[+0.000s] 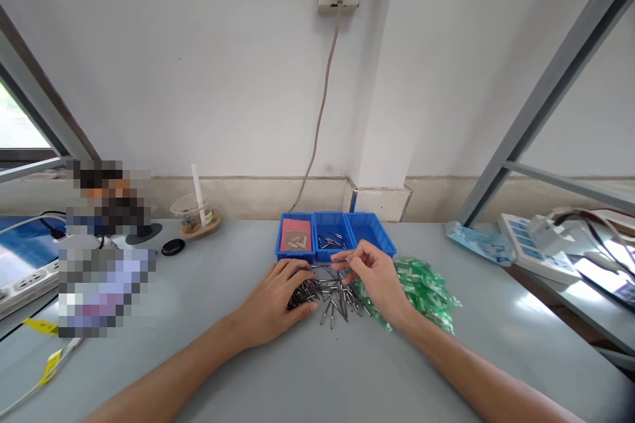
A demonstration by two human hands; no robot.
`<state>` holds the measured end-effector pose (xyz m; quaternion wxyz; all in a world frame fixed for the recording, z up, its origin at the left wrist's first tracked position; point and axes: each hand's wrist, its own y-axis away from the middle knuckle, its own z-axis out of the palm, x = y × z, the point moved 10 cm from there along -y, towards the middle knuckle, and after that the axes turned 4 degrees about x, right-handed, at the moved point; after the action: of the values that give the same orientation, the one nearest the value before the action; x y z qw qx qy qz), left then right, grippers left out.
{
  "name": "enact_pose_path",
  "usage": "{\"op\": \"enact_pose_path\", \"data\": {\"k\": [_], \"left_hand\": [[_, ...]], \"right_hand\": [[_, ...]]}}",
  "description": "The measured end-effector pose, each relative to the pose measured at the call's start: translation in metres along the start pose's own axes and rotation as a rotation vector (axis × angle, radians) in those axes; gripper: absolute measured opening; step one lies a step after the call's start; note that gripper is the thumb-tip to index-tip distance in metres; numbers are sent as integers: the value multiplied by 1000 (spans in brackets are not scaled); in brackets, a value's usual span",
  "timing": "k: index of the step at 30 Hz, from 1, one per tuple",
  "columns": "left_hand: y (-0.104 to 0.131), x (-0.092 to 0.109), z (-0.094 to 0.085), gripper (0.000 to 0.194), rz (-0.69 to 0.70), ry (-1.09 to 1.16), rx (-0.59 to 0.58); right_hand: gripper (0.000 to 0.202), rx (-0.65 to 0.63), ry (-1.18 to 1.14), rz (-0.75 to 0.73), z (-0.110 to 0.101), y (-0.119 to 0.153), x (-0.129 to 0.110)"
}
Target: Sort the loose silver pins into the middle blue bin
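- The left grip point(278, 296) covers part of the metal pins point(342, 299); how many lie beneath cannot be told.
- Anything pinched in the right grip point(376, 272) is too small to make out.
- That wrist hides some green packets point(427, 292).
- Pixelation blurs a lavender item point(113, 281).
- The left power strip point(28, 283) runs off the edge.

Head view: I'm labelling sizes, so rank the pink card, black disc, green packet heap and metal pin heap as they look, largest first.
1. Green packet heap, partly behind the right hand
2. Metal pin heap, partly hidden by the left hand
3. Pink card
4. Black disc
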<state>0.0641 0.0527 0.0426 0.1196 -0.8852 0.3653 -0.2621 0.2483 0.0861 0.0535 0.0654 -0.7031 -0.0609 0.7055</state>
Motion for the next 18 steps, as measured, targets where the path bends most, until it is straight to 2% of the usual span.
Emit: {"op": "enact_pose_path", "data": {"k": [5,11,18], "left_hand": [[0,1,-1,36,-2,6,-5],[0,2,-2,35,3,8,-3],[0,0,-2,35,9,1,1]], "right_hand": [[16,-18,-51,28,2,-1,7],[32,55,-46,8,-7,-1,6],[29,41,-75,13,-7,-4,11]]}}
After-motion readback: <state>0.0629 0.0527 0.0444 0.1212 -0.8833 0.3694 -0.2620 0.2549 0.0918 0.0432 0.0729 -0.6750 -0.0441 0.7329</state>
